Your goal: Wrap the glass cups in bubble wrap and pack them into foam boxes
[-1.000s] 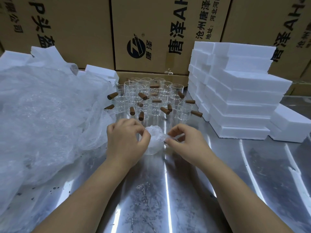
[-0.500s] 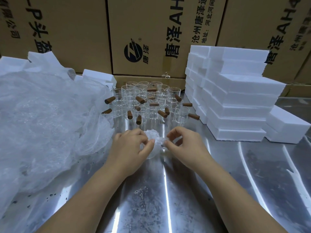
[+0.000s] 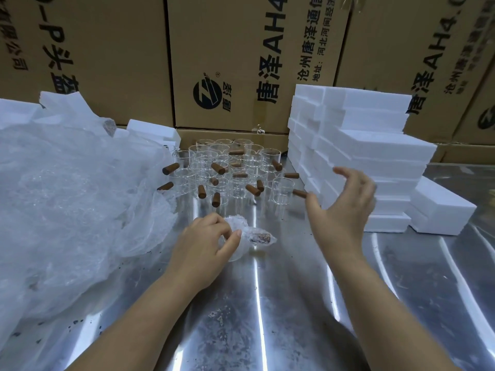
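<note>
The left hand [image 3: 206,245] holds the wrapped glass cup [image 3: 253,236] on the middle of the bench [image 3: 267,330] — its fingers [image 3: 218,223] are curled around the bundle. The right hand [image 3: 345,210] hovers above the bench, its fingers spread and loose, grasping nothing, just in front of the stack of foam boxes [image 3: 375,151] toward the back right. Bare glass cups [image 3: 227,170] stand at the back edge — a heap of bubble wrap [image 3: 67,196] lies along the left edge.

Glossy metal table [image 3: 267,330], clear glass cups [image 3: 281,191], matt foam boxes [image 3: 375,151]
</note>
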